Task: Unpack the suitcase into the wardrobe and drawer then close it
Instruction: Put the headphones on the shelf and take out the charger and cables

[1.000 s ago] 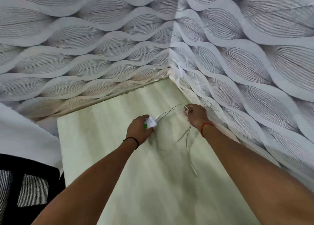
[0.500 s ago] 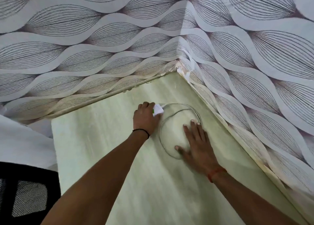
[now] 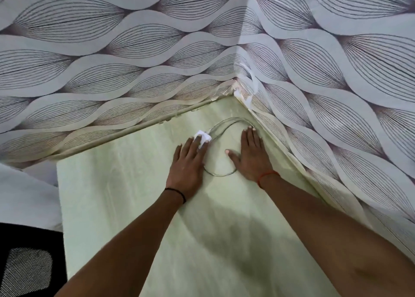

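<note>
Both hands flat: left (image 3: 187, 162) on charger (image 3: 202, 137), right (image 3: 250, 155) near wall edge.

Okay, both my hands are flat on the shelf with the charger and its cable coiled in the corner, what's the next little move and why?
Probably lift both hands away. The charger lies on the pale shelf under the left hand fingertips, its cable looped by the flat right hand, so nothing seems left to arrange here.

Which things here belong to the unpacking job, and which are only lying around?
Job:
white charger plug under left hand
its cable, coiled on the pale surface
right hand, flat beside the coil

Only around:
black chair
patterned wallpaper
</note>
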